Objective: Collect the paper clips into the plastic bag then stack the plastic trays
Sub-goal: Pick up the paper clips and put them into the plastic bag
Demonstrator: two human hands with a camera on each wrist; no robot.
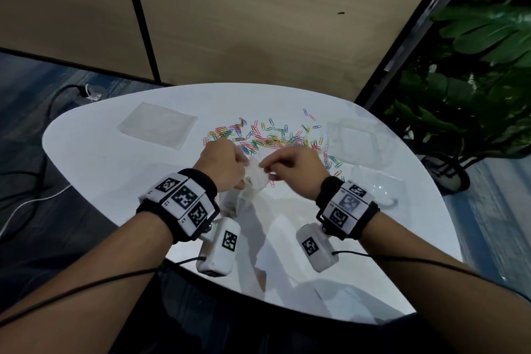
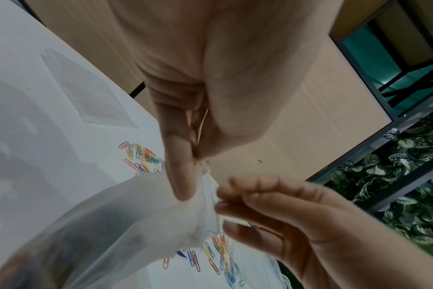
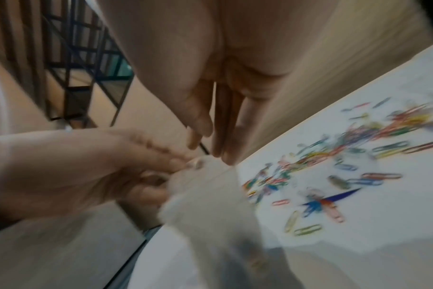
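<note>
Both hands meet over the white table [image 1: 115, 169] and hold a clear plastic bag [image 1: 255, 177] between them. My left hand [image 1: 242, 171] pinches the bag's [image 2: 148, 215] top edge with thumb and fingers. My right hand [image 1: 265, 165] pinches the opposite edge of the mouth. The bag [image 3: 210, 195] hangs down toward the table. Several coloured paper clips [image 1: 267, 138] lie scattered just beyond the hands. A frosted square tray [image 1: 158, 126] sits at the far left. Two clear trays [image 1: 356, 141] [image 1: 376, 184] lie at the right.
A leafy plant [image 1: 474, 66] stands off the table's right side. Cables [image 1: 43, 181] run over the floor at the left. A wood-panelled wall [image 1: 258, 23] rises behind the table. A blue printed mark [image 3: 334, 197] shows on the tabletop among the clips.
</note>
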